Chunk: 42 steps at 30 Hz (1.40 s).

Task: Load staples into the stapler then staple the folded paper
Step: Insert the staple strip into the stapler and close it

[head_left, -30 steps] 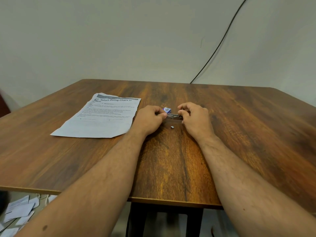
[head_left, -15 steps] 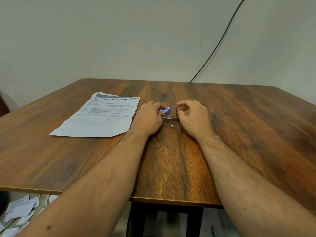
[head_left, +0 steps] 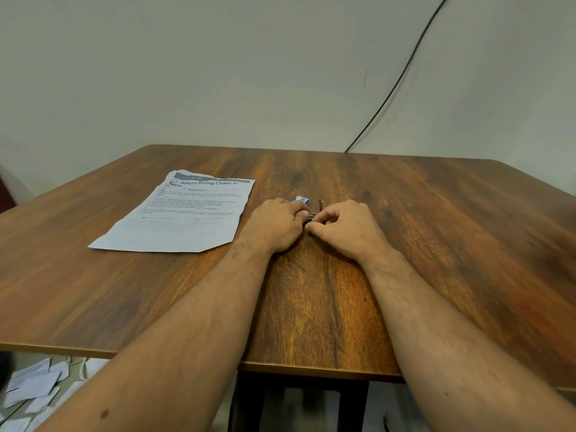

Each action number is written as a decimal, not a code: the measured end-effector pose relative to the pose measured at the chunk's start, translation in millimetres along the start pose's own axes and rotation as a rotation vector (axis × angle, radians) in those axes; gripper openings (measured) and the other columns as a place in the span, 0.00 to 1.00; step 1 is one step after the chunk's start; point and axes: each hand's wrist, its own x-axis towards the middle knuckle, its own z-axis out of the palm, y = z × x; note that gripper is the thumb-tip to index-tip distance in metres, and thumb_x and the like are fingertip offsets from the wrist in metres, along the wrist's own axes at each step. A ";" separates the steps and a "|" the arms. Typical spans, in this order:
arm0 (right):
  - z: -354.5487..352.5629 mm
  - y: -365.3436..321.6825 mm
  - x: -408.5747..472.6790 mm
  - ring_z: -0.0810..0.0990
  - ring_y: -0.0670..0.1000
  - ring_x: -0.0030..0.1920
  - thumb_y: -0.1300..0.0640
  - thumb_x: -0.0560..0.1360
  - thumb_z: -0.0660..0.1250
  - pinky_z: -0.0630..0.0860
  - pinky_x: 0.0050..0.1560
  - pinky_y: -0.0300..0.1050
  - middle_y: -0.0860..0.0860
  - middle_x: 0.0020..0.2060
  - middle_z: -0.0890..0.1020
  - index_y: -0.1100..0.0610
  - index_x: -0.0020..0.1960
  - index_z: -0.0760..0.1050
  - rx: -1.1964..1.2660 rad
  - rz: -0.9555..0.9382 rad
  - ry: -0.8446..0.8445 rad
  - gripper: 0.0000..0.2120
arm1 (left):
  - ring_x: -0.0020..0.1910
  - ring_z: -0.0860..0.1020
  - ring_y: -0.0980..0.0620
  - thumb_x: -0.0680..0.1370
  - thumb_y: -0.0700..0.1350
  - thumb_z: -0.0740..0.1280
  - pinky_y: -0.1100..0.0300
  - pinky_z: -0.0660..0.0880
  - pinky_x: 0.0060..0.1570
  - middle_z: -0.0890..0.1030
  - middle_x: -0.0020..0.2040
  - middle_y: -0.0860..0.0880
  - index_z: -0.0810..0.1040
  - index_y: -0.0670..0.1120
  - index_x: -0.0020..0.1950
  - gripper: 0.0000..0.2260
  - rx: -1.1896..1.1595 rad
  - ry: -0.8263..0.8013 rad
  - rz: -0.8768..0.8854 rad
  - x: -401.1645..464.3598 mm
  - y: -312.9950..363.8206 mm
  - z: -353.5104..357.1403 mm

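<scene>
Both hands sit close together at the middle of the bench (head_left: 436, 244). The left hand (head_left: 274, 226) lies curled over one end of the small metal stapler (head_left: 312, 216), pressing it flat against the wood. The right hand (head_left: 346, 227) has its thumb and forefinger pinched together at the stapler's near edge. Half a second ago those fingers were spread looser beside it, and a small pale fleck, likely a piece of staple strip, lay bare on the wood just in front of the stapler. Now the pinch covers that spot and the fleck no longer shows, so the right hand has probably picked it up, though what the fingers hold is too small to tell. A thin upright part (head_left: 321, 203) of the stapler stands behind the right knuckles, which suggests the magazine is open, as it was a moment ago. A small blue staple box (head_left: 301, 199) sits just behind the left fingers. My judgement is that loading is under way and not finished. The folded paper (head_left: 184, 219), a printed sheet, lies flat to the left, apart from both hands and not yet stapled. Scraps of paper (head_left: 34, 385) litter the floor below the bench edge.
</scene>
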 end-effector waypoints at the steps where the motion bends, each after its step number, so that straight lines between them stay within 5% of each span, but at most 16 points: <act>1: -0.3 0.4 0.2 0.76 0.40 0.34 0.48 0.69 0.76 0.70 0.40 0.38 0.39 0.26 0.77 0.49 0.43 0.87 -0.014 -0.002 -0.015 0.06 | 0.68 0.71 0.44 0.84 0.53 0.55 0.47 0.68 0.68 0.77 0.68 0.44 0.76 0.56 0.70 0.17 -0.021 0.006 0.009 -0.7 0.3 -0.6; 8: -1.3 1.0 2.2 0.79 0.41 0.41 0.48 0.72 0.76 0.74 0.47 0.40 0.41 0.38 0.83 0.47 0.44 0.87 -0.061 -0.022 -0.085 0.04 | 0.58 0.76 0.50 0.82 0.46 0.63 0.57 0.70 0.59 0.75 0.62 0.48 0.81 0.53 0.61 0.10 -0.175 0.145 0.022 -10.3 6.2 -8.0; 15: 1.6 5.6 1.4 0.80 0.42 0.29 0.54 0.72 0.75 0.77 0.36 0.38 0.46 0.31 0.84 0.51 0.41 0.86 0.173 0.038 0.042 0.02 | 0.53 0.77 0.54 0.79 0.42 0.68 0.60 0.71 0.55 0.78 0.57 0.50 0.85 0.51 0.52 0.07 -0.273 0.307 -0.045 -9.6 5.6 -9.0; 21: -2.3 2.7 1.9 0.84 0.47 0.26 0.61 0.74 0.73 0.77 0.31 0.36 0.50 0.35 0.86 0.53 0.44 0.83 0.359 0.088 0.159 0.03 | 0.40 0.80 0.61 0.75 0.39 0.73 0.62 0.75 0.51 0.83 0.35 0.58 0.85 0.56 0.41 0.10 -0.823 0.333 -0.086 -14.2 -2.1 -17.1; 24: -1.9 2.1 2.0 0.85 0.50 0.29 0.63 0.73 0.71 0.78 0.27 0.42 0.54 0.38 0.85 0.52 0.43 0.81 0.403 0.105 0.179 0.07 | 0.44 0.82 0.54 0.73 0.37 0.74 0.51 0.79 0.56 0.86 0.41 0.50 0.88 0.56 0.43 0.13 -0.977 0.303 -0.093 -16.1 -8.4 -19.4; 30: -6.4 0.4 0.0 0.79 0.46 0.22 0.64 0.75 0.67 0.73 0.22 0.39 0.53 0.35 0.82 0.51 0.44 0.80 0.399 0.118 0.231 0.09 | 0.44 0.84 0.50 0.71 0.26 0.71 0.59 0.82 0.46 0.85 0.50 0.44 0.78 0.52 0.67 0.30 -1.174 0.203 -0.023 -20.4 -1.4 -24.5; 34: -6.7 -0.3 0.6 0.75 0.44 0.19 0.63 0.77 0.61 0.72 0.22 0.38 0.52 0.29 0.81 0.50 0.40 0.81 0.352 0.181 0.274 0.14 | 0.42 0.84 0.47 0.74 0.27 0.69 0.61 0.81 0.45 0.85 0.46 0.39 0.81 0.47 0.63 0.22 -1.259 0.129 -0.053 -20.8 -6.4 -27.5; 38: -8.9 -1.7 3.1 0.76 0.45 0.32 0.63 0.77 0.60 0.71 0.36 0.41 0.46 0.29 0.79 0.50 0.33 0.80 0.330 0.179 0.252 0.18 | 0.45 0.85 0.48 0.76 0.28 0.67 0.61 0.82 0.47 0.86 0.50 0.39 0.84 0.42 0.58 0.15 -1.349 0.034 -0.072 -17.8 -2.6 -26.7; 42: -9.4 -1.5 4.0 0.74 0.45 0.33 0.65 0.74 0.59 0.67 0.37 0.42 0.46 0.27 0.76 0.54 0.30 0.77 0.330 0.200 0.230 0.18 | 0.48 0.85 0.49 0.81 0.32 0.62 0.63 0.83 0.46 0.85 0.54 0.39 0.85 0.41 0.56 0.13 -1.328 0.006 -0.096 -15.1 -1.5 -25.1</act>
